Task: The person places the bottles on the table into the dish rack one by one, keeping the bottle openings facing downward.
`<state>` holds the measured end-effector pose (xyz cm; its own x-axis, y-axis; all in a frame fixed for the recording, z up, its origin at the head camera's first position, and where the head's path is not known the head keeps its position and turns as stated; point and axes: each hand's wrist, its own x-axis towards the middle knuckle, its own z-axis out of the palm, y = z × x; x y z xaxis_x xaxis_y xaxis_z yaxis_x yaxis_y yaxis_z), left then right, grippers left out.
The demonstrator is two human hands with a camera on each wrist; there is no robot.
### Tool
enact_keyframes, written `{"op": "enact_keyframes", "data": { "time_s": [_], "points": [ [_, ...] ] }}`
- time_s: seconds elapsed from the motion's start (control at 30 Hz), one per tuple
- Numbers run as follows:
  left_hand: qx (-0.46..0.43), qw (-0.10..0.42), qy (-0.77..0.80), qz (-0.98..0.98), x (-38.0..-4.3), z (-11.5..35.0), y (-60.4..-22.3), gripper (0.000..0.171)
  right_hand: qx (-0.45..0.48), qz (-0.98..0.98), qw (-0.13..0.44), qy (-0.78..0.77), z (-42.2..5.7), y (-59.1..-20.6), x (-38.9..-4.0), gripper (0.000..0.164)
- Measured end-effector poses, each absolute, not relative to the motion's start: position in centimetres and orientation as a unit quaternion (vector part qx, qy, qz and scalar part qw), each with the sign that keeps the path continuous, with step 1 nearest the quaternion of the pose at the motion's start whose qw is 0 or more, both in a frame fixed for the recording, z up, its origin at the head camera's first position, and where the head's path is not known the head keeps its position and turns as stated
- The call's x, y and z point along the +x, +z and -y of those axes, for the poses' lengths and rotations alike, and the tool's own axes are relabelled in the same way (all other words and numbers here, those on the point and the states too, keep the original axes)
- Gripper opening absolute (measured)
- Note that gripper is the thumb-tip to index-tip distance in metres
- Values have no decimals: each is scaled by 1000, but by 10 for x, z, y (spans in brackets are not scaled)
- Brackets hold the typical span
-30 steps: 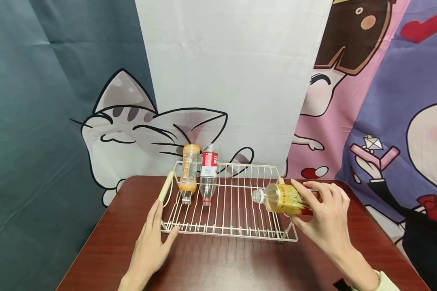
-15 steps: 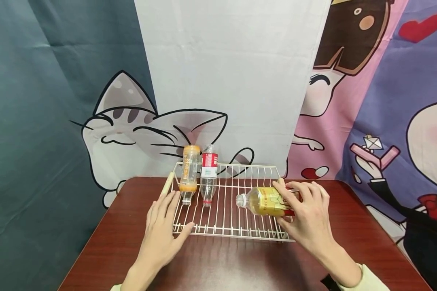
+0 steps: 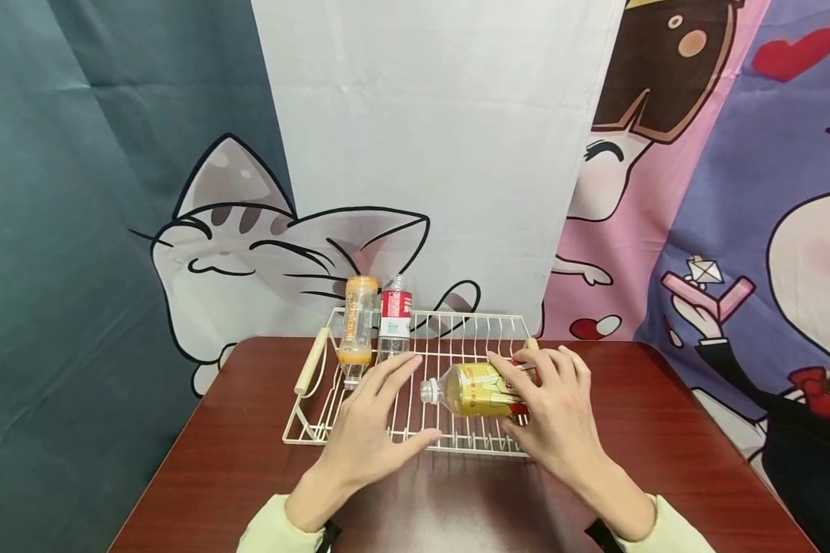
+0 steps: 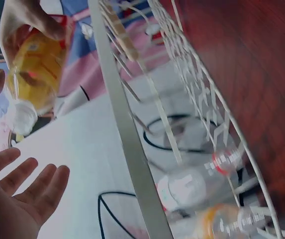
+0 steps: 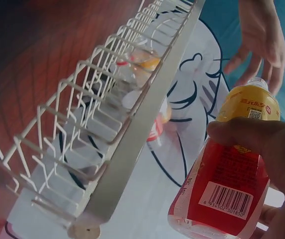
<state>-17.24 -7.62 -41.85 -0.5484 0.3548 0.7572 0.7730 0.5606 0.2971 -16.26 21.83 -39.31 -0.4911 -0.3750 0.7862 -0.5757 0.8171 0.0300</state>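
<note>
My right hand (image 3: 556, 411) grips a clear plastic bottle (image 3: 480, 390) with a yellow and red label. It lies sideways over the right half of the white wire dish rack (image 3: 449, 442), its capless-looking neck pointing left. Fingers spread, my left hand (image 3: 370, 430) reaches in front of the rack near that neck, holding nothing. Two bottles lean neck-down in the rack's left part: one with orange bands (image 3: 357, 326), the other with a red and white label (image 3: 396, 311). In the right wrist view, the held bottle's red label side (image 5: 227, 189) shows a barcode.
The rack stands on a dark red-brown table (image 3: 200, 461), with a pale handle (image 3: 313, 361) at its left end. Behind the table hangs a cartoon-printed cloth (image 3: 443, 153).
My right hand has carried the yellow-labelled bottle leftward over the rack. My left hand has left the rack's left handle area and moved right, towards the bottle's neck.
</note>
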Motion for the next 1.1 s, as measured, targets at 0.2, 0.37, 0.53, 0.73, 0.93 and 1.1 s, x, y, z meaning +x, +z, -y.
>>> {"op": "enact_keyframes", "data": {
  "time_s": [0.2, 0.37, 0.53, 0.73, 0.93, 1.1],
  "points": [
    [-350, 273, -370, 816, -171, 58, -417, 101, 285, 855, 416, 118, -210, -398, -161, 99],
    [-353, 241, -382, 819, -170, 52, -419, 98, 290, 855, 414, 117, -203, -403, -160, 99],
    [-364, 236, -381, 816, -172, 49, -423, 90, 290, 856, 410, 122, -201, -406, -158, 101],
    [-366, 240, -398, 806, -174, 48, -426, 85, 299, 852, 414, 115, -200, -406, -158, 100],
    [-371, 248, -402, 800, -174, 46, -427, 85, 300, 850, 417, 113, -201, -408, -158, 103],
    [-366, 250, -406, 799, -173, 46, -427, 84, 300, 856, 405, 116, -203, -408, -157, 108]
  ]
}}
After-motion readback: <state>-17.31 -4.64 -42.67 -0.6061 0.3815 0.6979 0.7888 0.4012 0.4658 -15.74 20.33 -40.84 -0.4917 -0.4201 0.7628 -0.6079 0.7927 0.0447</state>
